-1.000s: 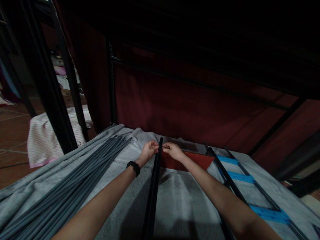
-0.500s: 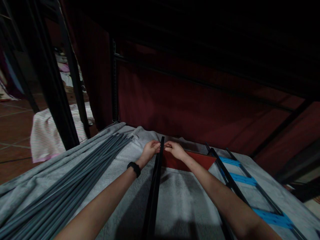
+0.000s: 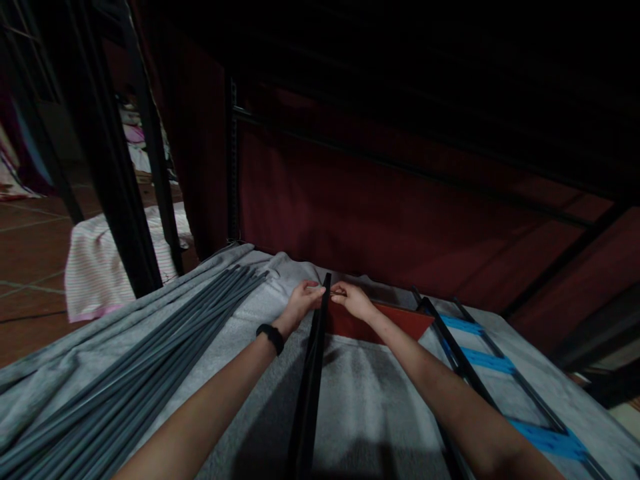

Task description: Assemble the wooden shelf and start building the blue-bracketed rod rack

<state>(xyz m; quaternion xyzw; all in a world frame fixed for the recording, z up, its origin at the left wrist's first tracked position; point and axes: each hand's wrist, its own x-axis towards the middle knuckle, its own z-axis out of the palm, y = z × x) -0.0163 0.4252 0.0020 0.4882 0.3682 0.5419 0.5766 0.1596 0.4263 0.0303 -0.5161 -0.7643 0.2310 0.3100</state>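
A long black metal bar (image 3: 311,387) stretches away from me over the grey blanket (image 3: 360,393). My left hand (image 3: 303,300), with a black band on its wrist, is closed at the bar's far end from the left side, thumb against it. Just right of the same end, my right hand (image 3: 353,300) is pinched. Something small and thin seems to be between its fingertips, too small to name. A red-orange flat panel (image 3: 385,323) lies beneath and beyond the right forearm.
Several grey rods (image 3: 150,360) lie bundled on the left. On the right are a black frame (image 3: 463,367) and bright blue strips (image 3: 487,360). A dark red cloth (image 3: 375,207) hangs behind, and dark posts (image 3: 117,187) stand at left near a striped cloth (image 3: 93,273).
My left thumb has stretched further onto the bar's end. The right fingertips have shifted slightly by the bar. The whole view has moved a little.
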